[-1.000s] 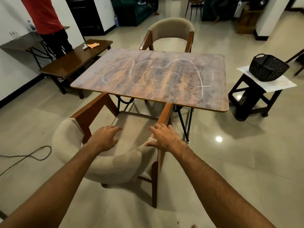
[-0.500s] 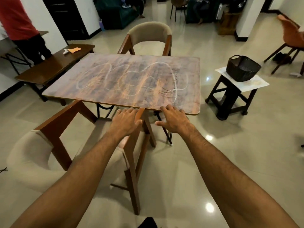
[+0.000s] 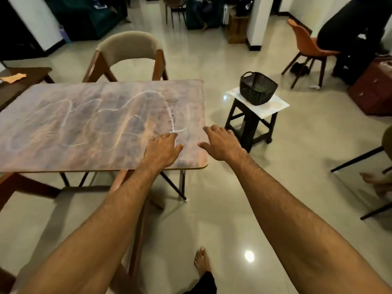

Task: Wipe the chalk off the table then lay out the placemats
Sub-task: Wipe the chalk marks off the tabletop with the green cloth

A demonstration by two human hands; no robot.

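A wood-grain table [image 3: 63,153] fills the left half of the view, with looping white chalk lines [image 3: 118,111] drawn across its top. My left hand [image 3: 162,150] hovers over the table's near right corner, fingers relaxed, holding nothing. My right hand [image 3: 221,143] is spread in the air just past the table's right edge, also empty. To the right, a black basket [image 3: 257,88] stands on a pale sheet [image 3: 275,107] that lies on top of a dark stool [image 3: 248,124]. No cloth is in either hand.
A padded chair [image 3: 127,52] stands at the table's far side, another chair's wooden frame [image 3: 135,230] is under my left arm. A bench with an orange cloth [image 3: 12,78] sits far left. An orange chair [image 3: 307,49], a dark-clothed person and a red-brown box are at the right.
My view and body have shifted to the right along the table. Both hands left the near chair's back and moved up to the table's right corner, toward the stool.
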